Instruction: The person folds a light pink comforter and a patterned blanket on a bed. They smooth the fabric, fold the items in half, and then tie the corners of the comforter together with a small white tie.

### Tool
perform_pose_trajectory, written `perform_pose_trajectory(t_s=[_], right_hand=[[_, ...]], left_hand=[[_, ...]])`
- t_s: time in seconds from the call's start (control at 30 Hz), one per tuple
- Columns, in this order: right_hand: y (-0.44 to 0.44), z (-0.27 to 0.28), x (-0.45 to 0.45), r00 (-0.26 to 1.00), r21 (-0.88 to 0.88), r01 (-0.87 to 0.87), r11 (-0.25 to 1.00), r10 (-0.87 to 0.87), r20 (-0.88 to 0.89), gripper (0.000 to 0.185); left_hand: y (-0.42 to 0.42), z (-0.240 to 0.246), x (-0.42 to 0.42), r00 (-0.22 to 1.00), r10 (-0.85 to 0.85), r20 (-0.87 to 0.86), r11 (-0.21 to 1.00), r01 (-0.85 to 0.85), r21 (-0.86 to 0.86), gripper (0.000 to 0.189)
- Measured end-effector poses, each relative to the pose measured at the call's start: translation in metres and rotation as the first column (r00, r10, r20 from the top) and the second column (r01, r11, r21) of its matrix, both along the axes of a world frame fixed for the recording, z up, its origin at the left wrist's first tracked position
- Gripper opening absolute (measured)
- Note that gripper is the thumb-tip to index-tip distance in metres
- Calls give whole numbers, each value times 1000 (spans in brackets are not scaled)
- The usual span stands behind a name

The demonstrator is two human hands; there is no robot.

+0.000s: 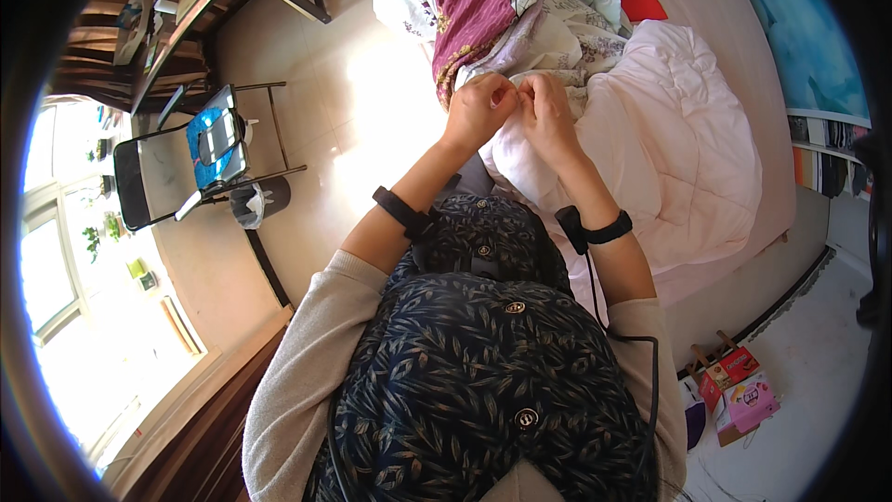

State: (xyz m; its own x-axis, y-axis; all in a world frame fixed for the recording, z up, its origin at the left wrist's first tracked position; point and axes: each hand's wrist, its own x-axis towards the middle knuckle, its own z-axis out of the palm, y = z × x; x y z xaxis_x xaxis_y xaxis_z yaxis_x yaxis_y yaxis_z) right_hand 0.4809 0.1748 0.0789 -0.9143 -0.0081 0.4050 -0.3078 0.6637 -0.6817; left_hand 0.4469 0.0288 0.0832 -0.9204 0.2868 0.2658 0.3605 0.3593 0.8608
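My left hand (479, 110) and my right hand (547, 113) meet over the bed, fingertips pinched close together. Whatever is between the fingertips is too small or hidden to make out. Just below them bulges a pale pink quilt (686, 146), spread in soft folds to the right. Beyond my fingers lies a rumpled, pale printed cloth (557, 42), like a bed cover. A maroon patterned cloth (463, 21) runs along its left side, close to my left hand. Black bands circle both forearms, and a cable hangs from the right one.
The bed (759, 70) extends right towards shelves (826, 136) with books. On the left stand a folding chair (132, 185) with a device on it, a waste bin (261, 202) and a desk (191, 14). Printed boxes (746, 397) sit on the floor at lower right.
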Motion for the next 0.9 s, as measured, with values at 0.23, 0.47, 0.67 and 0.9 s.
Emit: perform_pose_trajectory(t_s=[0.23, 0.47, 0.67, 0.9], right_hand=[[7, -11, -2, 967, -372, -61, 926, 148, 209, 9], [14, 9, -9, 991, 36, -131, 991, 129, 39, 12], [10, 21, -9, 997, 411, -55, 910, 74, -30, 13], [1, 14, -6, 998, 151, -26, 988, 34, -56, 12]], left_hand=[[-9, -3, -3, 981, -92, 173, 995, 85, 47, 14], [-12, -2, -8, 969, -143, 201, 990, 139, 31, 14], [-6, -1, -7, 996, -69, 64, 996, 73, -53, 14], [-1, -3, -3, 988, -17, 152, 999, 10, 47, 17]])
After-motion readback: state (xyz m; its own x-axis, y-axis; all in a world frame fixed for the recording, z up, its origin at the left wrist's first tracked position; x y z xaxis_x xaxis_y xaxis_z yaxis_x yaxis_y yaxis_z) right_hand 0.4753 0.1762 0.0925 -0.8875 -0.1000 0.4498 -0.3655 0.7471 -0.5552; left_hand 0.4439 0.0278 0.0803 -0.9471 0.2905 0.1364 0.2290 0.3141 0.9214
